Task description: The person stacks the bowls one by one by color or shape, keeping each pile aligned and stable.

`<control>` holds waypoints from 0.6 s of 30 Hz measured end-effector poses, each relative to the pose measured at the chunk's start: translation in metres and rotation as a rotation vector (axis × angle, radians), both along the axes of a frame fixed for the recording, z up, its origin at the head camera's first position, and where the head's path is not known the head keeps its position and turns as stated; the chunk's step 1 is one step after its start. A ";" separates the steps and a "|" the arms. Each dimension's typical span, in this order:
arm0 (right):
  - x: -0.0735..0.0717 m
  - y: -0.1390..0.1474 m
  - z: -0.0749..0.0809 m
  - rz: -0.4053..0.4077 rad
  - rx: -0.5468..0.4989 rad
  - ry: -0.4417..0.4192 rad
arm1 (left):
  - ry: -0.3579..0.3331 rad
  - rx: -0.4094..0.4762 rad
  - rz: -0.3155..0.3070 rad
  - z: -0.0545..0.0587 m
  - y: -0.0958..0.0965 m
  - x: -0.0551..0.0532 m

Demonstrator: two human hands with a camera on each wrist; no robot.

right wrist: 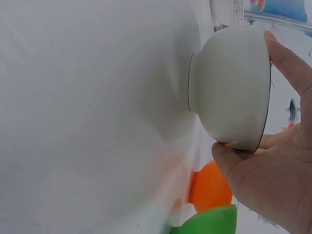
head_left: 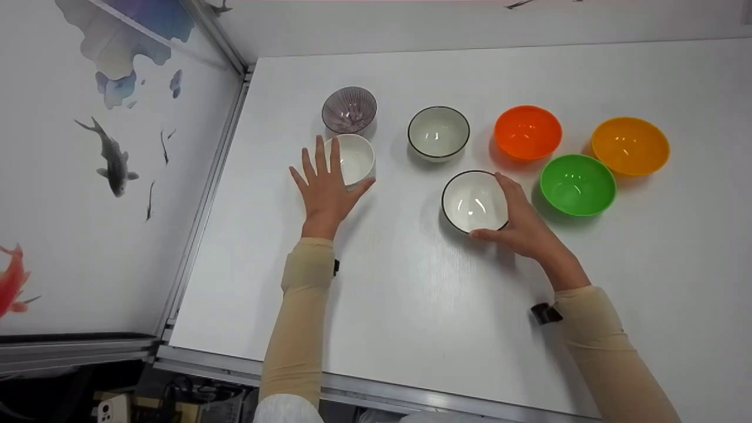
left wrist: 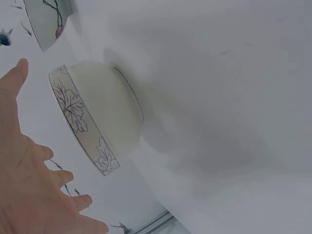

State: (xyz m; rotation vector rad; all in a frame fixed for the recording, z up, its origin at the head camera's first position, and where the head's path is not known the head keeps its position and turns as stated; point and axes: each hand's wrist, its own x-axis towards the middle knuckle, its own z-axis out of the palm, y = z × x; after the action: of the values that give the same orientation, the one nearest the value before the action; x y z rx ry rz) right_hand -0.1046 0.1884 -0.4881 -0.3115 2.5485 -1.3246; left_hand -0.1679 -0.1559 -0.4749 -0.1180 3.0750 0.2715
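Observation:
My left hand (head_left: 325, 197), fingers spread wide, is over the near left side of a small white bowl (head_left: 359, 160). In the left wrist view this bowl (left wrist: 107, 109) stands upright, with a leaf-patterned band below its rim; the hand (left wrist: 34, 180) is beside it and holds nothing. My right hand (head_left: 523, 226) grips a white bowl with a black rim (head_left: 470, 201) from its right side. The right wrist view has the thumb and fingers of that hand (right wrist: 278, 168) on opposite sides of the plain-walled bowl (right wrist: 234, 87). Whether its foot touches the table cannot be told.
Behind the left bowl stands a purplish ribbed bowl (head_left: 349, 110). A grey-white dark-rimmed bowl (head_left: 438, 132) is at the middle back. Orange (head_left: 527, 133), green (head_left: 578, 185) and yellow-orange (head_left: 630, 146) bowls cluster at right. A fish-decorated panel (head_left: 176, 235) borders the table's left edge.

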 end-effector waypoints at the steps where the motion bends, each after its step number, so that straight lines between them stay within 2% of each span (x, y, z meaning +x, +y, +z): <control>1: 0.000 0.000 0.000 0.000 0.001 0.001 | 0.003 0.004 0.003 -0.001 -0.001 0.000; 18: 0.001 0.000 0.000 -0.010 -0.012 -0.013 | -0.015 0.052 0.028 -0.008 -0.013 -0.001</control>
State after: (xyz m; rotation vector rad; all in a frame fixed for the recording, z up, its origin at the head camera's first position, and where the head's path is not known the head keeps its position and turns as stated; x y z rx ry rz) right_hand -0.1036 0.1879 -0.4880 -0.2912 2.5356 -1.3415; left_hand -0.1693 -0.1691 -0.4832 -0.1598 3.0505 0.3499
